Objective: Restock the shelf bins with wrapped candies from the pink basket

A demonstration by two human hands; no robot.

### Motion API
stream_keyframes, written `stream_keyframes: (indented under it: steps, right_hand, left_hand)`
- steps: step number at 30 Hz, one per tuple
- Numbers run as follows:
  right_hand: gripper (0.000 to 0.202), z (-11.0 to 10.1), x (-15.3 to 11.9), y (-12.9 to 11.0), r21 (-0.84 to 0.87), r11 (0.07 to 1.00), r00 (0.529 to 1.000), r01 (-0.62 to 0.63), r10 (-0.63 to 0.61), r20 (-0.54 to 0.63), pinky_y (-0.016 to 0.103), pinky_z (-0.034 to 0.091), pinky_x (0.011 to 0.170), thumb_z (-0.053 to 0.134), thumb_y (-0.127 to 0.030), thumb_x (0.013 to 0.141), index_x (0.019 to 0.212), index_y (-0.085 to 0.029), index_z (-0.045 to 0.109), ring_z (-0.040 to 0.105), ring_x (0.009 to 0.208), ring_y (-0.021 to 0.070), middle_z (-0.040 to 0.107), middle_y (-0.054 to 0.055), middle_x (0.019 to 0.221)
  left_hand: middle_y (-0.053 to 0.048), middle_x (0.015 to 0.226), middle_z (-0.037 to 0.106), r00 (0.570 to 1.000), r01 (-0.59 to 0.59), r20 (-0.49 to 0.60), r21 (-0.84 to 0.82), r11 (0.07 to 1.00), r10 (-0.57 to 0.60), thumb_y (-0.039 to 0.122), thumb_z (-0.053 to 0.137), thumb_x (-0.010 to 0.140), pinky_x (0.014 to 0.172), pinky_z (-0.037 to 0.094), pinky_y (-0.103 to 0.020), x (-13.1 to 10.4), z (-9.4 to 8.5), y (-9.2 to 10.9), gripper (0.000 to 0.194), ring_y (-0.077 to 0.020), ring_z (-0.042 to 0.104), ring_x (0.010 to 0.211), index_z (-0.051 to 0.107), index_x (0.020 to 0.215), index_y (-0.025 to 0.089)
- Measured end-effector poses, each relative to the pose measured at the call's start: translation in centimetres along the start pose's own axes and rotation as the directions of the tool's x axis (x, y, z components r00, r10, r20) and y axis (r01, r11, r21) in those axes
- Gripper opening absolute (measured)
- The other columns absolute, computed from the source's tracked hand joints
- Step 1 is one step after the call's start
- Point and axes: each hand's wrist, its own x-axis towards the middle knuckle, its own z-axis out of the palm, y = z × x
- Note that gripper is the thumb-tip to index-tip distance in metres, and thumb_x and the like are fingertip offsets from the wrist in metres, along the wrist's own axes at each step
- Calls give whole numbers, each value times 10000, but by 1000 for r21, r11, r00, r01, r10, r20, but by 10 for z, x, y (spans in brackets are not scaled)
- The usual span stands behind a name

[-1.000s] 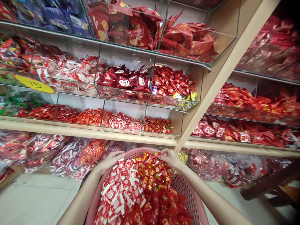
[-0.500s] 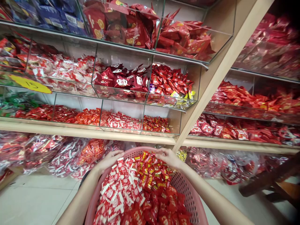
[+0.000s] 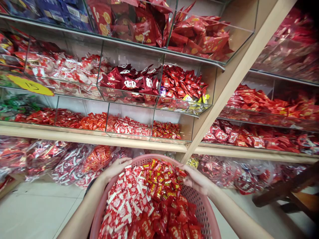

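Note:
A pink perforated plastic basket [image 3: 211, 215] full of wrapped candies is at the bottom centre. My left hand [image 3: 116, 169] is closed over its far left rim. On the far right side, my right hand [image 3: 198, 179] reaches over the rim with its fingers apart, the tips at the red candies beside them. Inside the basket, red-and-white wrapped candies [image 3: 124, 202] lie to the left. Small red candies with yellow lettering [image 3: 163, 181] are heaped at the far side, and larger shiny red ones [image 3: 171, 220] fill the near right.
Ahead stand wooden shelves [image 3: 159, 143] with clear-walled bins of wrapped candies. A yellow price tag [image 3: 31, 85] marked 15 hangs at left. Bulging plastic bags of candies [image 3: 72, 164] line the floor underneath. A dark wooden stool [image 3: 281, 189] is at right on the pale tiles [image 3: 37, 212].
My right hand has moved from the basket's far rim to the right and nearer, its fingers now over the inside edge. My left hand stays on the rim. The view has shifted slightly.

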Motion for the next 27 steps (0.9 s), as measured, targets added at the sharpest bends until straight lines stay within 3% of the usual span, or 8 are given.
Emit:
stream_keyframes:
  steps: [3,5,7,10,14,19,24,27]
  right_hand:
    - [167,-5,-5,7,-338,933,992,124,-128,10,198,375,471,532,-278,704,852,-206,561,465,476,73,546,-36,639]
    - [177,-7,-6,12,-610,742,948,278,-314,50,253,420,576,515,-256,698,852,-191,573,538,613,133,586,1,697]
    - [193,-9,-5,17,-776,501,869,384,-481,119,305,418,742,522,-232,691,870,-186,574,555,816,184,612,43,852]
    - [215,-10,-3,24,-868,292,818,401,-541,196,320,396,804,497,-203,713,923,-186,542,533,904,197,595,63,944]
    - [202,-5,-2,28,-912,171,802,374,-554,225,306,408,757,447,-140,726,917,-178,501,530,880,195,577,79,923]
    - [112,5,-3,28,-918,175,824,356,-521,221,298,405,670,445,-149,739,832,-186,495,536,750,187,581,59,803]
    - [73,2,0,23,-864,326,808,383,-572,142,274,397,635,495,-240,734,680,-193,484,518,665,159,557,13,695]
    - [106,-1,-1,14,-804,427,822,413,-554,129,299,414,734,457,-208,731,759,-176,555,547,778,178,591,39,804]
  left_hand:
    - [-69,1056,657,1000,-8,-13,18,1000,9,502,583,686,907,399,-311,0,0,1,492,-246,558,1037,621,1028,150]
    - [-67,1034,667,1000,-4,-25,15,1000,5,510,585,678,891,414,-308,-1,0,1,498,-246,565,1028,623,1025,155]
    - [-69,1026,670,1000,5,-25,9,1000,-5,512,586,675,877,426,-308,-1,1,2,505,-246,568,1023,620,1031,155]
    - [-69,1035,666,999,10,-30,9,1000,-9,504,592,676,902,410,-307,-3,1,3,490,-243,559,1039,628,1017,155]
    - [-61,1058,657,999,21,-50,-13,1000,-22,494,611,662,917,402,-317,-5,2,5,459,-246,562,1036,643,991,175]
    - [-66,1053,659,998,41,-42,-39,998,-43,486,621,658,914,405,-329,-6,2,8,472,-253,564,1030,635,1006,168]
    - [-73,1064,653,999,23,-34,12,1000,-22,494,605,667,906,407,-323,-5,1,8,489,-255,546,1055,630,1019,155]
    - [-80,1048,660,1000,17,-20,9,1000,-17,492,592,682,883,420,-326,-5,2,7,498,-254,557,1037,616,1038,144]
